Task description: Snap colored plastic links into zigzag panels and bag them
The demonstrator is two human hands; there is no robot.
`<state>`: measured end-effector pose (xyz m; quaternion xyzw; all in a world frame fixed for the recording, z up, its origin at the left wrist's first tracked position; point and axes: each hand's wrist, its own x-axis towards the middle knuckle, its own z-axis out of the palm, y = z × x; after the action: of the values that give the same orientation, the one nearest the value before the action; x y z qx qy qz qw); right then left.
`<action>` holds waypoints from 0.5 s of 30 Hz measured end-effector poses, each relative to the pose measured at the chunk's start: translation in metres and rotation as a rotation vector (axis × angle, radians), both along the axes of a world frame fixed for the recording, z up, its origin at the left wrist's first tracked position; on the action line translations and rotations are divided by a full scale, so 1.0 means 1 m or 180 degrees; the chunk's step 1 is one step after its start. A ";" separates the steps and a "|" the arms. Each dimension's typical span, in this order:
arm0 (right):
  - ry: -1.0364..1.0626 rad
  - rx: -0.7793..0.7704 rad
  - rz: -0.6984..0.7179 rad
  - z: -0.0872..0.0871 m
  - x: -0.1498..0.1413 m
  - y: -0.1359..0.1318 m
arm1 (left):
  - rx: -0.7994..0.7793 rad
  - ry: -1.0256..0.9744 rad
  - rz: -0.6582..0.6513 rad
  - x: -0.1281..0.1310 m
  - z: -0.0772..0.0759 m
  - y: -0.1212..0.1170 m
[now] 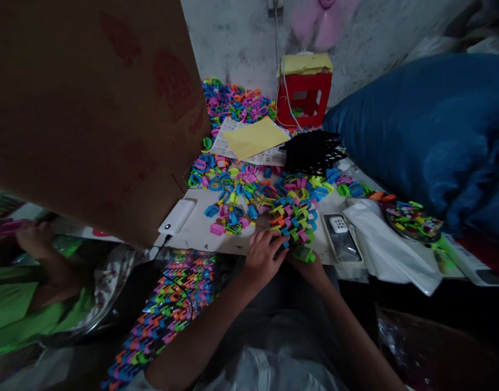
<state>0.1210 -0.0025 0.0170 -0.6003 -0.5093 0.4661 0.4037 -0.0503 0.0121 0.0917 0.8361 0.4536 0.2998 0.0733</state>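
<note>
My left hand [264, 252] is at the table's front edge, its fingers curled round a small blue plastic toy piece [283, 246]. Close beside it, my right hand [312, 270] grips a lime-green plastic piece [304, 253] shaped like a toy watch; some of its fingers are hidden. Just beyond both hands, similar pieces stand in tight slanting rows [295, 215] of yellow, blue, pink, orange and green. Loose looped pieces [233, 193] lie heaped behind and to the left of these rows.
A large cardboard box [90, 108] rises at left. A power bank [177, 216], yellow sheet [257, 138], black lattice [312, 152], red stool [306, 98], boxed phone [342, 239] and blue sack [428, 130] surround the work. More rows [168, 304] lie lower left, near another person's hand [34, 239].
</note>
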 end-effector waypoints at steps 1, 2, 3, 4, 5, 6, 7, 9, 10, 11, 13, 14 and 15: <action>-0.0080 -0.0037 -0.0026 -0.001 0.000 0.000 | 0.0011 -0.0054 -0.0086 -0.001 -0.001 0.001; -0.0166 -0.0051 -0.0039 -0.001 0.000 0.001 | 0.0014 -0.0107 -0.0167 -0.002 -0.003 0.002; -0.0250 -0.0034 -0.0036 -0.002 0.000 0.001 | 0.0005 -0.0158 -0.0235 -0.003 -0.004 0.004; -0.0347 0.0013 -0.0002 -0.002 0.000 0.002 | -0.0012 -0.0200 -0.0297 -0.004 -0.005 0.006; -0.0471 0.0090 0.0063 -0.002 -0.001 0.004 | -0.0036 -0.0231 -0.0348 -0.006 -0.007 0.008; -0.0624 0.0185 0.0144 -0.003 -0.002 0.005 | -0.0057 -0.0254 -0.0389 -0.007 -0.008 0.010; -0.0806 0.0280 0.0221 -0.003 -0.003 0.007 | -0.0075 -0.0265 -0.0422 -0.008 -0.008 0.012; -0.1233 0.0435 0.0356 -0.003 -0.006 0.011 | -0.0117 -0.0249 -0.0504 -0.012 -0.007 0.014; -0.1452 0.0485 0.0413 -0.002 -0.007 0.012 | -0.0146 -0.0216 -0.0536 -0.014 -0.005 0.015; -0.1652 0.0512 0.0470 -0.001 -0.008 0.013 | -0.0181 -0.0159 -0.0557 -0.015 -0.002 0.015; -0.1931 0.0534 0.0640 0.003 -0.010 0.014 | -0.0257 0.0010 -0.0575 -0.016 0.005 0.013; -0.1989 0.0543 0.0744 0.006 -0.010 0.014 | -0.0286 0.0097 -0.0568 -0.015 0.008 0.011; -0.1998 0.0558 0.0844 0.008 -0.010 0.014 | -0.0304 0.0162 -0.0540 -0.014 0.010 0.009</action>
<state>0.1113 0.0111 0.0254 -0.6061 -0.7202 0.2617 0.2134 -0.0640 0.0211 0.1019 0.8744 0.3966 0.2492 0.1266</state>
